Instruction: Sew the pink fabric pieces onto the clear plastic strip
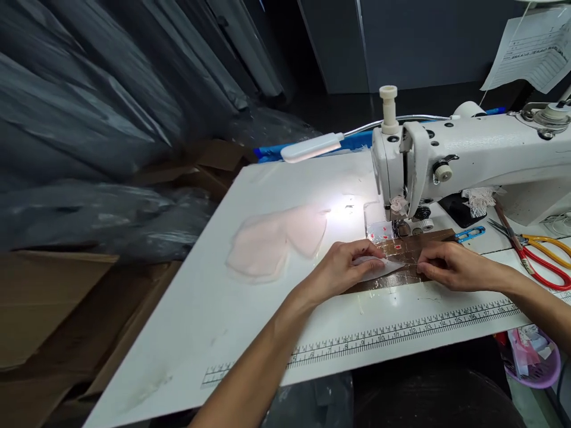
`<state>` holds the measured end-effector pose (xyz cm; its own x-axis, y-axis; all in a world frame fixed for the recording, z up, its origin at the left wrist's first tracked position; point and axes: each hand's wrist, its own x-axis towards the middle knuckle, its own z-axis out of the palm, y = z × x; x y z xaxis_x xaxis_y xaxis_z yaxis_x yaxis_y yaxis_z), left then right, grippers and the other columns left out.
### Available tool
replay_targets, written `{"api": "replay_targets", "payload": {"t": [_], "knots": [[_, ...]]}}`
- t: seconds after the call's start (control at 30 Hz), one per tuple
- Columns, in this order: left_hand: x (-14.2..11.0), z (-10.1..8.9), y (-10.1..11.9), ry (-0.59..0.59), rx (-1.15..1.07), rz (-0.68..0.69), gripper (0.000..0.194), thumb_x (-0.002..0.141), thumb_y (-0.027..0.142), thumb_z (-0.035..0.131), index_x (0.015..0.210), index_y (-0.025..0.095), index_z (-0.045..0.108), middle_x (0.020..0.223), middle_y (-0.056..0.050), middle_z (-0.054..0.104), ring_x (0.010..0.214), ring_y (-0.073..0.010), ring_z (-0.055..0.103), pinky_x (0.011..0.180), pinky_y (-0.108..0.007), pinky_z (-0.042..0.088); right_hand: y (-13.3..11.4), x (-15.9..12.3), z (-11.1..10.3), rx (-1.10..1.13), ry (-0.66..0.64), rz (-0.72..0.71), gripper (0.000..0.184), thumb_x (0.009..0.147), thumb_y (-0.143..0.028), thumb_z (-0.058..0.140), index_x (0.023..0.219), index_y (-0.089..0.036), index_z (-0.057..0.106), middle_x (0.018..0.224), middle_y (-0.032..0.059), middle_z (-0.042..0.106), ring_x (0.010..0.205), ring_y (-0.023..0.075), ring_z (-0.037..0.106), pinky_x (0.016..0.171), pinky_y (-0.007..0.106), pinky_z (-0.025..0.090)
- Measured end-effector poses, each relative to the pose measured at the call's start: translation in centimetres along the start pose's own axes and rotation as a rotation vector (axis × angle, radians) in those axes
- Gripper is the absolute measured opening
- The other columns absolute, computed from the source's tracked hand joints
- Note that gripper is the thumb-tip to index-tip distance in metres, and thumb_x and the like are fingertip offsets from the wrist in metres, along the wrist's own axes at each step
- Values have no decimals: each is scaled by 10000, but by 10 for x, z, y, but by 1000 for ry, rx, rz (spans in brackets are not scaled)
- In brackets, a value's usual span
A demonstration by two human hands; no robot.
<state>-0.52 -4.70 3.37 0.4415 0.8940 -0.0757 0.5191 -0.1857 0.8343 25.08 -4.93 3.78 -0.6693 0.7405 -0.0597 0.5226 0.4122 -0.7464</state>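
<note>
My left hand (341,267) is closed on a small piece of whitish, sheer fabric (379,270), which tapers to a point on the right. Just beyond that point, my right hand (450,264) has its fingers pinched together; what they hold, if anything, is too small to tell. Both hands rest over a brown taped strip (401,279) in front of the needle area of a white sewing machine (482,151). To the left, a pale pink sheer fabric piece (267,241) lies flat on the white table (187,321).
Scissors with red and yellow handles (542,267) and blue thread snips (470,233) lie right of my hands. A lamp (312,147) lights the table. A printed ruler (383,339) runs along the front edge. Below right hangs a purple basket (542,374) of scraps; cardboard boxes (49,303) stand left.
</note>
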Motion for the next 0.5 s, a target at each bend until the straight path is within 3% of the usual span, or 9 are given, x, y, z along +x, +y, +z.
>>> {"api": "replay_targets", "payload": {"t": [0.13, 0.23, 0.33, 0.43, 0.5], "knots": [[-1, -11, 3, -24, -45, -1, 266, 818, 406, 651, 956, 204, 754, 964, -62, 767, 832, -198, 691, 728, -301, 559, 3, 1, -2, 134, 133, -32, 261, 896, -289, 454, 694, -185, 583, 712, 31, 572, 694, 156, 511, 615, 269, 382], [-5, -17, 3, -34, 11, 15, 268, 838, 377, 619, 1007, 208, 740, 876, -45, 756, 685, -153, 643, 578, -248, 524, 7, 7, 1, 239, 205, 47, 234, 854, -251, 468, 675, -181, 601, 793, 48, 599, 730, 160, 532, 644, 281, 404], [-11, -16, 1, 16, 62, 10, 225, 845, 374, 613, 927, 188, 709, 713, -16, 695, 568, -118, 566, 487, -219, 454, 6, 12, 8, 500, 246, 154, 234, 808, -232, 473, 601, -175, 567, 848, 61, 610, 647, 131, 487, 601, 278, 396], [-15, -8, 0, 23, 80, 21, 258, 906, 404, 551, 846, 180, 664, 612, 1, 629, 517, -110, 532, 458, -221, 429, -3, 15, 18, 897, 214, 118, 245, 805, -275, 494, 579, -179, 499, 867, 78, 620, 683, 136, 509, 612, 276, 416], [-17, -2, 1, 29, 108, 118, 281, 946, 380, 500, 814, 182, 650, 764, -42, 692, 655, -138, 625, 569, -252, 510, -12, 16, 24, 1044, 126, 32, 250, 843, -324, 501, 635, -185, 503, 806, 67, 609, 713, 144, 531, 637, 276, 423]]}}
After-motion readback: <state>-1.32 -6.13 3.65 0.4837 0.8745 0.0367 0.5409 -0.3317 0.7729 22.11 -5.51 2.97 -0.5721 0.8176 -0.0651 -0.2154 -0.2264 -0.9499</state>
